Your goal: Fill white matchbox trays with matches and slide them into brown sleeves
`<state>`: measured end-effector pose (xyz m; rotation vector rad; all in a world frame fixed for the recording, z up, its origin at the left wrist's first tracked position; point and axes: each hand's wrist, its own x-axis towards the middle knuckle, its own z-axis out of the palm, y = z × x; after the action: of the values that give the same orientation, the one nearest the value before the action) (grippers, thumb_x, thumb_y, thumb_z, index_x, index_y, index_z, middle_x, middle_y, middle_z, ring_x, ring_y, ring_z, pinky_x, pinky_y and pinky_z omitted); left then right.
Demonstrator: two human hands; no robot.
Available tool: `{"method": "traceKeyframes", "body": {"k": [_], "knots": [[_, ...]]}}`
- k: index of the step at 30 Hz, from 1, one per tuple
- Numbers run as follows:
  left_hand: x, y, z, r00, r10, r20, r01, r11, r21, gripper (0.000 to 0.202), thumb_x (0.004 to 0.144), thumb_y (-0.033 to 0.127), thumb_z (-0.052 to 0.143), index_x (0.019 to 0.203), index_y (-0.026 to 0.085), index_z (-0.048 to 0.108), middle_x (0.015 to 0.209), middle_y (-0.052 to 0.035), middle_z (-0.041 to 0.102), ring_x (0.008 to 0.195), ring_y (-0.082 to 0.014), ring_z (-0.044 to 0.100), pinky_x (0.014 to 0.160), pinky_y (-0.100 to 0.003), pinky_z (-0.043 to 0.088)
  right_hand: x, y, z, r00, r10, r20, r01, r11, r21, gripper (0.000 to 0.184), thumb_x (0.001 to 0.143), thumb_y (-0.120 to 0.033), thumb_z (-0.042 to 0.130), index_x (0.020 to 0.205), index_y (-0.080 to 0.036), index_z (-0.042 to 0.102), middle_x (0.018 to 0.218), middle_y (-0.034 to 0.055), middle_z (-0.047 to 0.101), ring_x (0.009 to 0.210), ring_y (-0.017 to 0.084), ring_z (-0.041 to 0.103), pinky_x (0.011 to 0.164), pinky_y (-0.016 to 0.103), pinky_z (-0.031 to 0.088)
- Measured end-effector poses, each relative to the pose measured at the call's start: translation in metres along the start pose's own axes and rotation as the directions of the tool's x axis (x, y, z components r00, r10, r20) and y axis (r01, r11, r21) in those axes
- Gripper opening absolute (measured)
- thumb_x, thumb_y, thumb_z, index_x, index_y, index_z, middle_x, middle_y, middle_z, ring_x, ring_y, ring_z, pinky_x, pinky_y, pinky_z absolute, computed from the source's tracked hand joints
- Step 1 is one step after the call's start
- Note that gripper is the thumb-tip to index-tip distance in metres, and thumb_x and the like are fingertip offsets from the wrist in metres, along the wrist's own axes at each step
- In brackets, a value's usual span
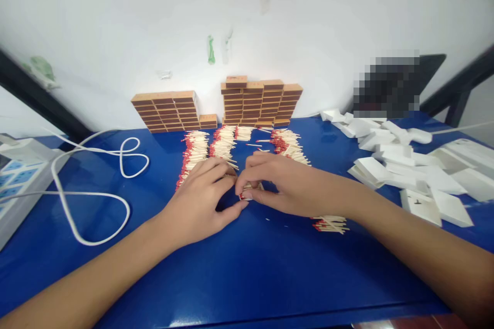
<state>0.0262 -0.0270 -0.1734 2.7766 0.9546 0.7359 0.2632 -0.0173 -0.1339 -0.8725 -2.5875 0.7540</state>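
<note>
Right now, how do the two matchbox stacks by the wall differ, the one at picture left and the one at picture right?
The left stack is three columns wide; the right stack has four. The left stack's main block has an even top, while a single box sits above the rest of the right stack. Both show dark brown sides facing out.

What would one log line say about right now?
Right hand: curled over match bunch | Left hand: close beside it, contact unclear | Back: brown matchbox stacks | Right: white trays
</note>
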Motion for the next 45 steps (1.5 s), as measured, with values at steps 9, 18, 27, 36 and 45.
{"method": "traceKeyframes", "body": {"k": [9,18,27,36,45], "knots": [[0.000,0.001,0.000,1.000,0.004,-0.007,-0.004,1.000,0.009,0.018,0.099,0.033,0.071,0.111,0.020,0.075,0.115,-0.0088,0.075,0.120,-0.0291,0.065,0.109,-0.051,0.054,-0.004,0.006,-0.005,0.999,-0.048,0.015,0.048,0.999,0.015,0.023,0.099,-0.013,0.063,0.107,-0.022,0.082,0.094,0.0046,0.072,0.097,0.021,0.063,0.087,0.036,0.050],[-0.001,0.000,0.001,1.000,0.011,-0.016,-0.011,1.000,0.022,0.022,0.099,0.036,0.071,0.114,0.020,0.076,0.117,-0.0087,0.075,0.123,-0.0287,0.065,0.111,-0.050,0.053,-0.004,0.004,-0.009,1.000,-0.014,0.017,0.014,1.000,-0.027,0.022,0.097,-0.013,0.063,0.101,-0.022,0.082,0.095,0.0054,0.072,0.096,0.022,0.064,0.086,0.036,0.049],[-0.001,0.000,0.001,1.000,0.011,-0.019,-0.011,1.000,0.022,0.021,0.099,0.035,0.071,0.113,0.019,0.074,0.117,-0.0096,0.075,0.122,-0.0290,0.065,0.109,-0.050,0.054,-0.006,0.009,-0.013,0.997,0.049,0.067,-0.044,0.995,-0.088,0.019,0.084,-0.006,0.064,0.086,-0.021,0.076,0.091,0.0033,0.071,0.090,0.020,0.065,0.084,0.034,0.049],[-0.001,0.000,0.002,1.000,0.010,-0.023,-0.010,1.000,0.028,0.021,0.098,0.035,0.072,0.113,0.020,0.074,0.118,-0.0097,0.075,0.122,-0.0294,0.065,0.109,-0.051,0.055,-0.006,0.012,-0.016,0.997,0.042,0.059,-0.039,0.998,-0.054,0.021,0.084,-0.011,0.064,0.096,-0.020,0.079,0.090,0.0022,0.072,0.081,0.017,0.065,0.075,0.031,0.049],[-0.001,0.000,0.001,1.000,0.006,-0.020,-0.006,1.000,0.029,0.023,0.099,0.035,0.071,0.114,0.019,0.074,0.115,-0.0093,0.075,0.121,-0.0284,0.066,0.110,-0.049,0.054,-0.008,0.026,-0.033,0.987,0.140,-0.082,-0.150,0.978,-0.143,0.022,0.087,-0.019,0.063,0.100,-0.023,0.081,0.087,0.0025,0.075,0.073,0.017,0.062,0.067,0.030,0.045]]}}
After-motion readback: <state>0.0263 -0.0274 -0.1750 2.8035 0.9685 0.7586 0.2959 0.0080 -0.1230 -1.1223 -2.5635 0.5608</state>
